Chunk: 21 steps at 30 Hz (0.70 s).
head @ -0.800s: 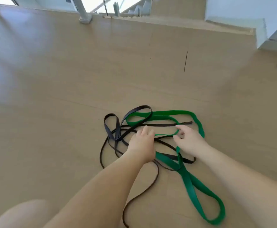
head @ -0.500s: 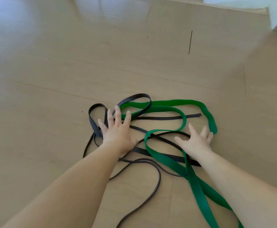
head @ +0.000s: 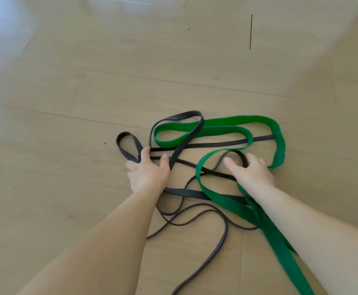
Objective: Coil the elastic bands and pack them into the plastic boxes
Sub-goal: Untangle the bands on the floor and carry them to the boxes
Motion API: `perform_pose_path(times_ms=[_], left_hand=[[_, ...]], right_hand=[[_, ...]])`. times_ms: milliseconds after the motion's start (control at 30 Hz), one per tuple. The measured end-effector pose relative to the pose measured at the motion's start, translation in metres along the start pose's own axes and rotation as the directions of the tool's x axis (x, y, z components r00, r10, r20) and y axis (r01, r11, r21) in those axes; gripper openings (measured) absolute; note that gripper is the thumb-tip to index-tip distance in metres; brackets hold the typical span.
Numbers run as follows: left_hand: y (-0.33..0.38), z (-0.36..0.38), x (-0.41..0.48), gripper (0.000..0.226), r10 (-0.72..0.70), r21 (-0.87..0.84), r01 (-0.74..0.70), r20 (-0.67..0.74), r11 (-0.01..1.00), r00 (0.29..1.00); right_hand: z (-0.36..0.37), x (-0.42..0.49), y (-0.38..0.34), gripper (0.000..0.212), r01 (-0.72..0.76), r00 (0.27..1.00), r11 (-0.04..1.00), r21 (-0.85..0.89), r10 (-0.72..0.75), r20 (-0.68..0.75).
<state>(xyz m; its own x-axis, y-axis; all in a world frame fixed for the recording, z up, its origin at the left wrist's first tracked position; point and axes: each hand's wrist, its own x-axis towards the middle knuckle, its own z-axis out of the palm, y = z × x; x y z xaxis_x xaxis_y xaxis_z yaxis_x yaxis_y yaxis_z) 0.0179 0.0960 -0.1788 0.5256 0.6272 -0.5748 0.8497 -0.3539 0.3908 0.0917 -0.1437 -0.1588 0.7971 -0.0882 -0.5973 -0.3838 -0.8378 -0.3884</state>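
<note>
Though tangled, bands (head: 237,121) in hands (head: 148,175) (head: 252,173)

Left hand (head: 148,175), right hand (head: 252,173) grip black band (head: 180,117) amid green band (head: 237,120).

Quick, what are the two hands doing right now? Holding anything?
Left hand: closed, gripping the black bands.
Right hand: closed, fingers curled over a black band loop.
</note>
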Motion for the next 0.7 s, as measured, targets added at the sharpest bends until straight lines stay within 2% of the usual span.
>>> perform_pose_path(times_ms=[67, 133, 233, 333, 367, 433, 467, 500, 567, 633, 700], left_hand=[[0.002, 0.007, -0.007, 0.066, 0.054, 0.066, -0.057, 0.048, 0.996, 0.997], [0.010, 0.019, -0.022, 0.059, 0.132, 0.083, -0.139, 0.086, 0.987, 0.987], [0.028, 0.044, -0.050, 0.054, 0.332, 0.092, -0.349, 0.163, 0.933, 0.929], [0.038, 0.054, -0.063, 0.049, 0.482, 0.027, -0.508, 0.272, 0.861, 0.833], [0.038, 0.054, -0.059, 0.043, 0.488, -0.024, -0.504, 0.290, 0.864, 0.823], [0.037, 0.045, -0.044, 0.029, 0.427, -0.147, -0.401, 0.280, 0.904, 0.860], [0.037, 0.040, -0.035, 0.026, 0.395, -0.158, -0.365, 0.254, 0.917, 0.883], [0.037, 0.035, -0.026, 0.030, 0.391, -0.089, -0.380, 0.214, 0.921, 0.895], [0.042, 0.024, -0.013, 0.050, 0.449, 0.173, -0.468, 0.140, 0.866, 0.883], [0.048, 0.017, -0.005, 0.070, 0.535, 0.432, -0.537, 0.139, 0.724, 0.833], [0.054, 0.016, 0.001, 0.090, 0.545, 0.627, -0.541, 0.214, 0.560, 0.811]], right_hand=[[0.008, -0.009, -0.015, 0.086, 0.174, 0.984, 0.984, -0.047, -0.171, 0.052], [0.016, -0.013, -0.025, 0.078, 0.281, 0.954, 0.952, -0.118, -0.264, 0.144], [0.017, -0.010, -0.028, 0.059, 0.368, 0.921, 0.905, -0.213, -0.323, 0.220], [0.000, -0.010, -0.021, 0.047, 0.392, 0.907, 0.905, -0.165, -0.350, 0.233], [-0.007, -0.010, -0.017, 0.048, 0.397, 0.910, 0.898, -0.187, -0.359, 0.208], [-0.017, -0.010, -0.011, 0.054, 0.391, 0.920, 0.868, -0.307, -0.377, 0.105], [-0.020, -0.009, -0.009, 0.058, 0.363, 0.928, 0.870, -0.335, -0.370, 0.044], [-0.023, -0.008, -0.007, 0.063, 0.321, 0.940, 0.889, -0.326, -0.340, -0.001], [-0.028, -0.006, -0.002, 0.074, 0.215, 0.973, 0.936, -0.278, -0.231, -0.025], [-0.030, -0.007, 0.008, 0.088, 0.125, 0.992, 0.939, -0.319, -0.126, 0.019], [-0.030, -0.012, 0.020, 0.111, 0.091, 0.995, 0.913, -0.398, -0.068, 0.070]])
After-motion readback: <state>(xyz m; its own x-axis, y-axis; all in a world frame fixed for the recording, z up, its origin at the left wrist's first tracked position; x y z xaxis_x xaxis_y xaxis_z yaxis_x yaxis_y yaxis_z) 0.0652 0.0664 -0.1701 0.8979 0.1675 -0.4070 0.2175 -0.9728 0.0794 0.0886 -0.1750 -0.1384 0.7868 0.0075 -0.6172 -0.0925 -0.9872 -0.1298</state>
